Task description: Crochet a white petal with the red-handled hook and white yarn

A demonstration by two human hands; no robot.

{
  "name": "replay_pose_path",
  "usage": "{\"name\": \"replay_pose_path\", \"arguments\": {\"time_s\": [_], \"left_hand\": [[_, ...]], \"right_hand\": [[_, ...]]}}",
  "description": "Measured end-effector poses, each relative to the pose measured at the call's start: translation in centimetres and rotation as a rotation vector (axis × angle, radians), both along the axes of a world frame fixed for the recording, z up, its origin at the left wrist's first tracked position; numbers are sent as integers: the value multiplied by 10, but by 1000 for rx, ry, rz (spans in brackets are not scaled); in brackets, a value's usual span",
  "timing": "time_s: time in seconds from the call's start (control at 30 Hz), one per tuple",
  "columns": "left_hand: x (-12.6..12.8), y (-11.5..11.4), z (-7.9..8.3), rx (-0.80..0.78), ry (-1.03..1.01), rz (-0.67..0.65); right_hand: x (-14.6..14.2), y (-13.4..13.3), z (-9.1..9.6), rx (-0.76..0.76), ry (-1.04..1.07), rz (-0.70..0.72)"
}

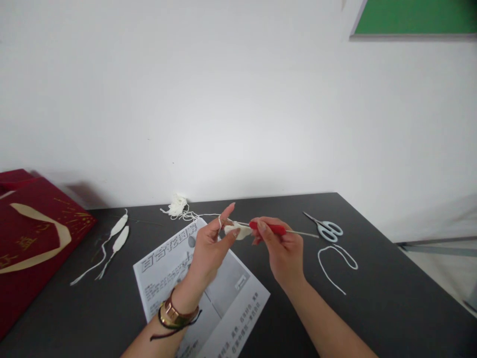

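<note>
While the left hand (209, 246) pinches the white piece (240, 231) steady, yarn (177, 205) loops round one finger, likely for tension; the right hand (286, 252) clamps the red-handled hook (275, 228).

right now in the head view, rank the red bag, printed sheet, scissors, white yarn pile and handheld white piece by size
1. Red bag and printed sheet: unranked, both cut off by the frame
2. Scissors
3. White yarn pile and white piece: too alike to rank, the piece partly covered
</note>
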State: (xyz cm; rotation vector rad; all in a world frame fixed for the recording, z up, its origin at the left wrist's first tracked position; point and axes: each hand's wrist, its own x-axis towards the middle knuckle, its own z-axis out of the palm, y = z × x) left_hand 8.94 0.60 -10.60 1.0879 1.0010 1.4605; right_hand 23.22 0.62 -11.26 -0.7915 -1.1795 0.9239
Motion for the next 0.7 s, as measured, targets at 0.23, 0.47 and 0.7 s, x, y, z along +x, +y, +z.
{"name": "replay_pose_path", "arguments": {"time_s": [0.23,0.47,0.7], "left_hand": [[0,-3,5,-141,-407,-163],[-15,3,13,-212,-441,-322],[-27,1,16,-200,-324,-374]], "right_hand": [[8,-1,-16,708,-589,-15],[11,4,2,210,-131,121],[22,9,10,116,41,254]]}}
